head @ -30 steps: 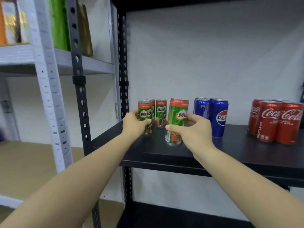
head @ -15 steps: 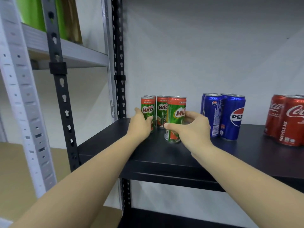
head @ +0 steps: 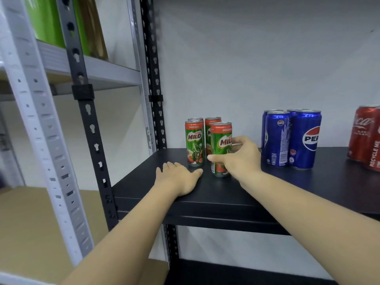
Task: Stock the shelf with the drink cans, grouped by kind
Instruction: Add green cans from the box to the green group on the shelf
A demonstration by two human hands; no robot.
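Green Milo can [head: 221, 149], front right of its group, stands on the black shelf [head: 205, 194]; our right hand [head: 239, 157] wraps it, thumb in front and fingers behind, likely to square it with the three other Milo cans [head: 195, 142]. Long axis vertical, label facing us. Left hand [head: 177, 177] rests flat, fingers relaxed, perhaps steadying. Pepsi cans [head: 292, 138] stand well apart.

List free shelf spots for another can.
Bare shelf along the front edge, between the Milo cans and left post, and between Pepsi cans and Coke cans. Crowded: right hand fills the Milo-Pepsi gap.
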